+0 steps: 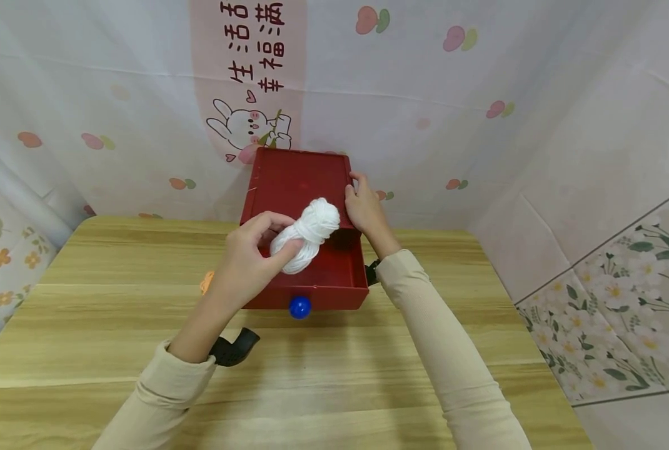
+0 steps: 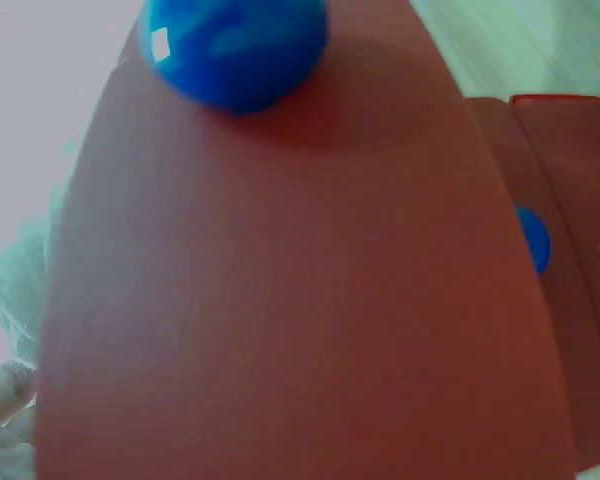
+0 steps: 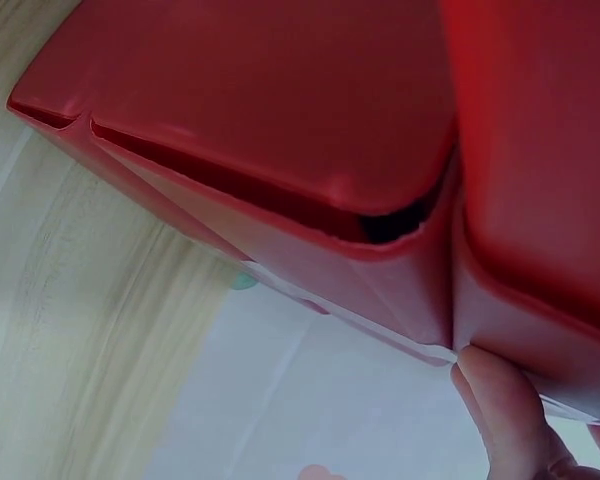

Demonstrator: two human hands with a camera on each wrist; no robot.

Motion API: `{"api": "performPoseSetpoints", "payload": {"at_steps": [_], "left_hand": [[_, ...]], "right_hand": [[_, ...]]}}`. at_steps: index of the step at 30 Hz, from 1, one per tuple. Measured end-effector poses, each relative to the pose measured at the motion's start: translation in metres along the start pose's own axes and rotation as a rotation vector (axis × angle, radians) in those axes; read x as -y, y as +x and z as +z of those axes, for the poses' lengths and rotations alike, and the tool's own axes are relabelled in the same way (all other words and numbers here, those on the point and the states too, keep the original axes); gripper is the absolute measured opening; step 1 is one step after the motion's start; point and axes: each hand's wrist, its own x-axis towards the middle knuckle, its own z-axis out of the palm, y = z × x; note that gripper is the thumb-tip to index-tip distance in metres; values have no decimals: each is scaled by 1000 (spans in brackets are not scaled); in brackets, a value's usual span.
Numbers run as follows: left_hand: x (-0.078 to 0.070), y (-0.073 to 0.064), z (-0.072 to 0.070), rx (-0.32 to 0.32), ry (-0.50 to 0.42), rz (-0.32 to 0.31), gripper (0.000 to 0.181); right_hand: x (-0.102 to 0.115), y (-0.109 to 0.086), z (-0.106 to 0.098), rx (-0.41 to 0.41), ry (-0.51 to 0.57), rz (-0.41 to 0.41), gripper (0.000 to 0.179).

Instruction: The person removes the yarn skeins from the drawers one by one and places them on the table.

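Note:
My left hand (image 1: 247,253) holds a skein of white yarn (image 1: 319,220) between thumb and fingers, above the pulled-out top drawer (image 1: 342,269) of a red drawer cabinet (image 1: 301,181). A blue ball-shaped knob (image 1: 299,307) sits on the drawer's front. My right hand (image 1: 365,209) rests against the cabinet's upper right edge, its fingers fairly straight. The left wrist view is filled by the drawer front (image 2: 300,280), the yarn (image 2: 20,285) blurred at its left side. In the right wrist view a fingertip (image 3: 500,395) touches the red casing.
Lower drawers (image 2: 550,190) with blue knobs stay closed beneath the pulled-out one. A small orange object (image 1: 206,282) lies on the wooden table (image 1: 115,325), partly behind my left forearm. A patterned curtain (image 1: 424,112) hangs close behind the cabinet.

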Motion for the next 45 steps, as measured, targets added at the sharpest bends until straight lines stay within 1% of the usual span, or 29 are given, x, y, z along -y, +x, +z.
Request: {"api": "performPoseSetpoints", "payload": {"at_steps": [2, 4, 9, 11, 13, 17, 20, 23, 27, 30, 35, 38, 43, 45], "left_hand": [[0, -5, -8, -36, 8, -6, 24], [4, -11, -17, -74, 17, -23, 24], [20, -33, -42, -161, 15, -103, 26], [30, -42, -51, -179, 11, -149, 27], [42, -52, -60, -189, 29, -201, 28], [67, -69, -76, -177, 79, -329, 34], [86, -79, -84, -153, 135, -416, 40], [105, -85, -91, -121, 180, -491, 47], [126, -89, -96, -66, 242, -588, 52], [141, -91, -97, -32, 280, -639, 51], [160, -93, -97, 25, 305, -688, 47], [170, -94, -97, 83, 314, -701, 47], [183, -94, -94, 200, 367, -686, 47], [186, -93, -93, 223, 376, -676, 46]], "right_hand": [[-1, 0, 0, 2, 4, 3, 44], [-1, 1, 0, 9, 5, 6, 44], [-3, 1, 0, 15, 5, 6, 44], [-3, 1, 0, 11, 9, 4, 44], [-2, 1, -1, 12, 15, 3, 44], [-2, 0, -1, 18, 13, 4, 44], [-2, 0, -1, 18, 8, 7, 44], [-2, 0, -2, 17, 12, 7, 44], [-1, 0, -2, 22, 17, 8, 44], [-1, 0, -2, 22, 13, 5, 44], [-1, 1, 0, 27, 9, 3, 45], [-1, 1, 0, 30, 9, 7, 45], [-1, 1, -1, 36, 4, 7, 45], [-1, 1, -1, 37, 4, 7, 45]]}}
